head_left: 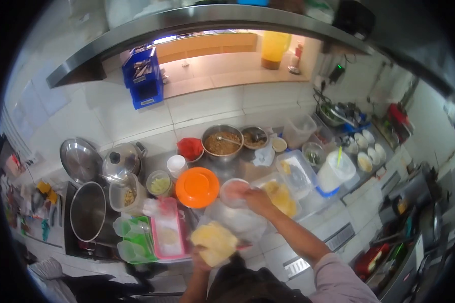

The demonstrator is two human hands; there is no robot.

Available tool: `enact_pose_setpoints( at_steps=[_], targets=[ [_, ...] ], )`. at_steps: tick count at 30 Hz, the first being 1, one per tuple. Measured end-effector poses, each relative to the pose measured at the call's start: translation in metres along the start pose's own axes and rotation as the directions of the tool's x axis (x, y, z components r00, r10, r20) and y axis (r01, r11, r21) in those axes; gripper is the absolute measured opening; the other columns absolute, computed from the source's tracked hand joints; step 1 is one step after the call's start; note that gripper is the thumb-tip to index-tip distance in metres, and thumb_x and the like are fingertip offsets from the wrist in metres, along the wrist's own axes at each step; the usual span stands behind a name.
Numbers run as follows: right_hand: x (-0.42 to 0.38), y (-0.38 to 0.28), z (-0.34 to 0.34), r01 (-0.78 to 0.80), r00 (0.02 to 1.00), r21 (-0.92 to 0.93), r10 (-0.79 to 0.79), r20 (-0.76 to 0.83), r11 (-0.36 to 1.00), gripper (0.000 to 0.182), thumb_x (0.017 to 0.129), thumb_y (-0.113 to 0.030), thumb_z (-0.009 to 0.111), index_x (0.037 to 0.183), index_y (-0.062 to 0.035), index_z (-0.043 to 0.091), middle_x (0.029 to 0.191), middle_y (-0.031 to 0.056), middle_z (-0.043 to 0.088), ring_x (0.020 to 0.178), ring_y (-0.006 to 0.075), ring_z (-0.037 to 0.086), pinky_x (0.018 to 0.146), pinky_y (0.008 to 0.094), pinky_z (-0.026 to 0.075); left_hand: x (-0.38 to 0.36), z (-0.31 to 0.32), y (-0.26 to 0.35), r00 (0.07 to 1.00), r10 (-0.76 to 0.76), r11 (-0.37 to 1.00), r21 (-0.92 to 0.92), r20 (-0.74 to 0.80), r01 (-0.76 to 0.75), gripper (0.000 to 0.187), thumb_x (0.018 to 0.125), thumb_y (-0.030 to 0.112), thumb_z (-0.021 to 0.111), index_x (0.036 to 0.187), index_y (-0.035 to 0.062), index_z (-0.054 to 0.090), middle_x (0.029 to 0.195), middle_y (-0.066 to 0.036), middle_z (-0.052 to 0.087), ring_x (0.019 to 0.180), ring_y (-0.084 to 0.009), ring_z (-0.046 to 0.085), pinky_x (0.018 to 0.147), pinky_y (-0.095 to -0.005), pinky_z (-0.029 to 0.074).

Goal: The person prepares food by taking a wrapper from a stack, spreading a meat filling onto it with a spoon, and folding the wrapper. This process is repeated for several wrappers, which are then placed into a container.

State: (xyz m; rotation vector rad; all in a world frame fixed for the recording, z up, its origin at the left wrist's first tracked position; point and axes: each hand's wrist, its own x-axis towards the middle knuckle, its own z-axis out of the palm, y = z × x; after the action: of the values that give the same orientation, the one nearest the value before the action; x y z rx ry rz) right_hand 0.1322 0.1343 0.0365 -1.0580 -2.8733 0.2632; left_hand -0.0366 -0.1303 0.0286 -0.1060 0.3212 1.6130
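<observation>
Head view. Left hand (201, 258), low and close to the body: grip closed on the edge of a floppy yellow sheet (215, 243), which is held up in front of the counter (189, 224). Right hand (258, 200) reaches to a round bowl (222, 198) of pink food (235, 190); fingertips blurred, cannot tell if the grip is spread or pinching. Bowl sits just beside an orange plate (197, 187). Other side of it: a clear container (297, 212) with more yellow pieces (280, 198). Pink tray (157, 237) left of the sheet.
</observation>
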Motion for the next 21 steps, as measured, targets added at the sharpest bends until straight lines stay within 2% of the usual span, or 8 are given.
enact_pose_setpoints(
  at_steps=[4,7,9,13,16,18,19,21],
  targets=[
    [0.022,0.013,0.014,0.081,0.987,-0.187,-0.052,0.155,0.979,0.028,0.085,-0.012,0.056,0.11,-0.0076,0.067,0.106,0.0121,0.071,0.099,0.0299,0.068,0.086,0.0491,0.049,0.036,-0.011,0.017,0.994,0.093,0.994,-0.058,0.064,-0.089,0.075,0.067,0.015,0.058,0.14,0.0041,0.045,0.134,-0.022,0.055,0.122,-0.0442,0.056,0.102,-0.0604,0.046],
    [0.012,0.02,0.028,0.282,0.956,-0.186,-0.26,0.134,0.941,0.033,0.088,-0.014,0.053,0.118,-0.0035,0.061,0.105,0.0151,0.071,0.093,0.0326,0.069,0.079,0.0503,0.052,0.05,-0.021,0.023,0.994,0.079,0.992,-0.107,0.077,-0.071,0.076,0.067,0.015,0.059,0.141,0.0044,0.045,0.134,-0.021,0.055,0.122,-0.0441,0.056,0.103,-0.0601,0.046],
    [0.0,0.013,0.021,0.002,0.98,-0.047,0.008,0.198,0.999,0.037,0.091,-0.015,0.051,0.125,-0.0026,0.053,0.098,0.0178,0.07,0.087,0.0348,0.07,0.069,0.0522,0.053,0.062,-0.045,0.021,1.0,-0.003,0.995,-0.1,0.03,0.006,0.078,0.067,0.016,0.059,0.142,0.0041,0.043,0.135,-0.021,0.054,0.122,-0.0437,0.056,0.104,-0.0599,0.045],
    [0.004,-0.013,-0.015,-0.032,0.888,-0.089,0.069,0.455,0.996,0.035,0.095,-0.017,0.046,0.126,-0.0015,0.05,0.092,0.0207,0.068,0.082,0.0382,0.069,0.062,0.053,0.054,0.074,-0.053,0.017,0.999,-0.028,0.995,-0.095,0.038,0.031,0.078,0.068,0.016,0.06,0.143,0.0036,0.043,0.137,-0.021,0.054,0.123,-0.0432,0.055,0.106,-0.0596,0.044],
    [0.001,-0.022,-0.01,-0.015,0.945,-0.037,0.027,0.326,0.999,0.032,0.097,-0.017,0.043,0.124,-0.0004,0.05,0.097,0.0241,0.064,0.078,0.0397,0.068,0.061,0.0521,0.054,0.082,-0.074,0.014,0.997,-0.069,0.993,-0.094,0.033,0.072,0.078,0.068,0.016,0.061,0.143,0.003,0.042,0.137,-0.022,0.053,0.124,-0.0432,0.055,0.106,-0.0592,0.044],
    [0.001,-0.032,-0.006,-0.003,0.996,0.032,0.0,0.093,0.999,0.032,0.097,-0.016,0.043,0.123,0.0005,0.049,0.105,0.0281,0.06,0.075,0.0406,0.067,0.059,0.0512,0.054,0.086,-0.081,0.011,1.0,-0.027,0.993,-0.113,0.011,0.028,0.078,0.069,0.015,0.061,0.144,0.0029,0.041,0.138,-0.022,0.053,0.124,-0.0431,0.054,0.106,-0.0592,0.044],
    [0.002,-0.041,-0.002,0.004,0.995,0.025,-0.006,0.102,1.0,0.032,0.097,-0.016,0.043,0.123,0.0005,0.049,0.105,0.0281,0.06,0.075,0.0406,0.067,0.059,0.0512,0.054,0.087,-0.08,0.012,1.0,-0.022,0.992,-0.125,0.011,0.023,0.078,0.069,0.015,0.061,0.144,0.0029,0.041,0.138,-0.022,0.053,0.124,-0.0431,0.054,0.106,-0.0592,0.044],
    [0.001,-0.053,0.004,-0.209,0.939,0.133,0.16,0.304,0.969,0.035,0.097,-0.015,0.043,0.127,0.0015,0.047,0.111,0.0283,0.057,0.078,0.0417,0.067,0.065,0.0526,0.054,0.088,-0.079,0.013,0.999,-0.048,0.994,-0.097,0.021,0.049,0.078,0.07,0.015,0.062,0.144,0.0033,0.041,0.138,-0.022,0.052,0.125,-0.0427,0.054,0.106,-0.0596,0.044]
  ],
)
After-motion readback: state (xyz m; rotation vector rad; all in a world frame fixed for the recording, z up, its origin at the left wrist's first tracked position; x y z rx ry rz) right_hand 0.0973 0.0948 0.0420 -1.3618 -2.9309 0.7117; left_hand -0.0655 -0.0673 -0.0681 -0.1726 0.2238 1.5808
